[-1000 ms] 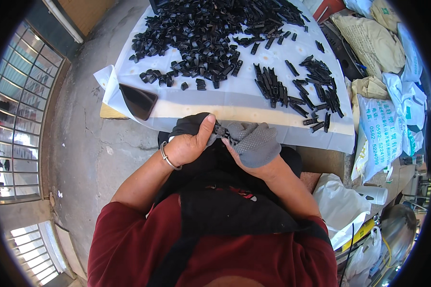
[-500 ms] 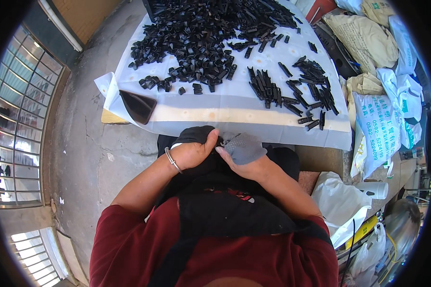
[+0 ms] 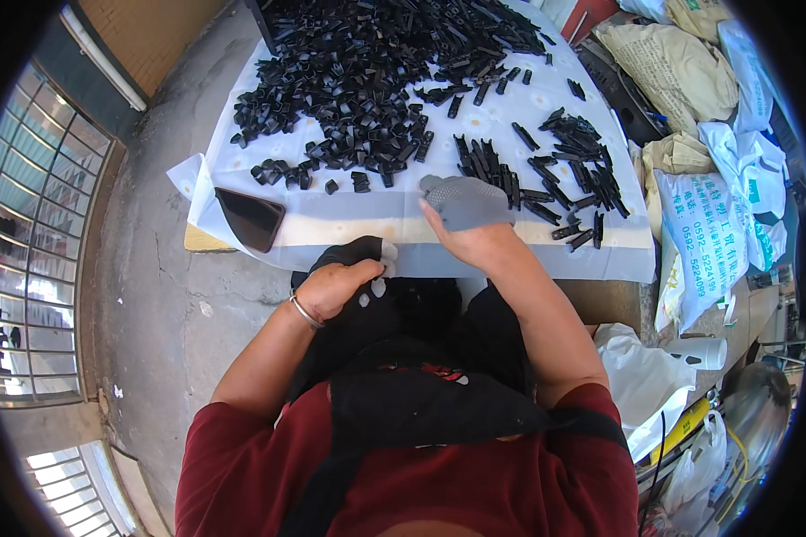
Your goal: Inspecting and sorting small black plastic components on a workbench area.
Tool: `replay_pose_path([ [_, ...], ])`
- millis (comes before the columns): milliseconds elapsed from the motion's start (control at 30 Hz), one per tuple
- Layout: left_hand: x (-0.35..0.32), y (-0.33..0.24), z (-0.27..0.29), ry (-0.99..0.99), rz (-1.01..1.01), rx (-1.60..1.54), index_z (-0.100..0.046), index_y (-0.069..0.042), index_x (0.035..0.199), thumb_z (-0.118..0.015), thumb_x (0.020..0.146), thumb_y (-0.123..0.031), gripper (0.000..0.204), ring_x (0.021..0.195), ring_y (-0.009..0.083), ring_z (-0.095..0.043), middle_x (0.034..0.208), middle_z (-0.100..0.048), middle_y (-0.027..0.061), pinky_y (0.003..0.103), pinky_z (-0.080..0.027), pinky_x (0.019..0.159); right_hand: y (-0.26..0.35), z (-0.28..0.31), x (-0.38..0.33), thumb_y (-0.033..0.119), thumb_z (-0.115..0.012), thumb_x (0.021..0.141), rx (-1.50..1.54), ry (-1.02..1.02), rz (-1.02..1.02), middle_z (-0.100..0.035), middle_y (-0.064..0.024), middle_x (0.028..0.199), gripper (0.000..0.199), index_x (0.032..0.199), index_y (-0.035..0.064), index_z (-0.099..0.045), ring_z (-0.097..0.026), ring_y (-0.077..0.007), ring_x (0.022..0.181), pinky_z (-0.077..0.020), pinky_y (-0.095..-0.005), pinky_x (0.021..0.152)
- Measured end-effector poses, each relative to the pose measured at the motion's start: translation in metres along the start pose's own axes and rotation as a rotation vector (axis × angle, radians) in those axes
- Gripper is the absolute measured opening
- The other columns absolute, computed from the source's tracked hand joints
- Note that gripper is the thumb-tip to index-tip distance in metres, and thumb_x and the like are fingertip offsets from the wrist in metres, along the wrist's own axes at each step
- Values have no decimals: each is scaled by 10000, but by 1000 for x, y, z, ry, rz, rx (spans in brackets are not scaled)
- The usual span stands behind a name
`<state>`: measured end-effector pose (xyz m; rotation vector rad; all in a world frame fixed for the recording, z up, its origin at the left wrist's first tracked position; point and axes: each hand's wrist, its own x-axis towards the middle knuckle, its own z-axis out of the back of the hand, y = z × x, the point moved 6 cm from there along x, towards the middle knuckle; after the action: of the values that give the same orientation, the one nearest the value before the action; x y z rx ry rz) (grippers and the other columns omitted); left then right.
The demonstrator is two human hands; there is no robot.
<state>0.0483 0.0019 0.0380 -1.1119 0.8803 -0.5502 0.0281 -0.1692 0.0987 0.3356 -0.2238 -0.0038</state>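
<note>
Left hand [image 3: 336,285] low, right hand [image 3: 466,215] over a desk [image 3: 376,231] of black pieces.
Left fingers curl against the thumb; right fingers bend slightly. Black strips [image 3: 485,163] lie just beyond the right fingers, a black heap [image 3: 349,94] farther, leftward. Picking singly, lightly, should suit. The grey glove [image 3: 482,199] hides the right fingers' undersides; whether either hand holds anything cannot be told.

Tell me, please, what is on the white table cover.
A heap of black parts, slim black pieces at right and a phone at left. Anything beneath the heap or behind the right hand is hidden.
</note>
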Motion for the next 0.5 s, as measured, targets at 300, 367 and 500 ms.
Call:
replay_pose_path([
  [300, 9, 19, 7, 10, -38, -75, -543, -37, 976, -427, 873, -82, 161, 662, 102, -535, 804, -580, 37, 229, -451, 566, -17, -41, 74, 292, -460, 858, -113, 141, -88, -615, -155, 922, 264, 960, 102, -611, -573, -330, 885, -455, -421, 765],
  [367, 10, 26, 12, -6, -31, -74, -543, -41, 969, -437, 877, -89, 149, 657, 100, -535, 800, -580, 35, 227, -450, 562, -18, -34, 56, 273, -482, 842, -127, 167, -154, -615, -154, 915, 240, 954, 106, -614, -572, -327, 889, -454, -417, 771],
  [500, 12, 21, 6, -25, -42, -49, -543, -50, 966, -449, 887, -119, 141, 645, 95, -536, 776, -580, 29, 232, -449, 559, -31, -18, 24, 222, -492, 823, -67, 20, -166, -599, -175, 944, 242, 964, 53, -593, -570, -336, 875, -453, -412, 778],
])
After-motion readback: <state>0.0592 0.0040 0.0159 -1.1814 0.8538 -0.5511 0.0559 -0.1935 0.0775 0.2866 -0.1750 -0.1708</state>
